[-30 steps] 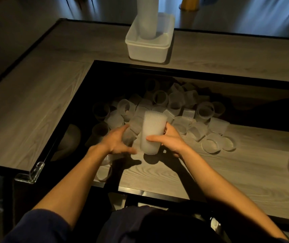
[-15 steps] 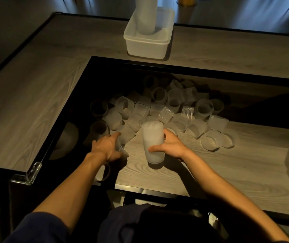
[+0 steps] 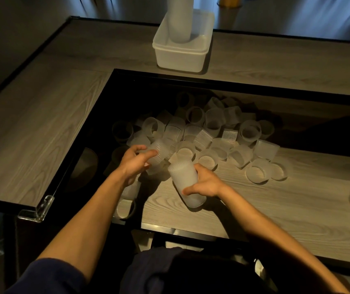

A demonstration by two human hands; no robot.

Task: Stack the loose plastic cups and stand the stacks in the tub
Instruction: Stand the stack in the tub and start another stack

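Gripping stack [image 3: 183, 177]; pinching loose cup [image 3: 161, 151]

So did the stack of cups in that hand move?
Yes. The stack in the right hand has come back from the pile of loose cups, toward the table's near edge, and now leans left.

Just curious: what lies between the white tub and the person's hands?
Head view: a heap of loose cups separates the tub from left hand and right hand.
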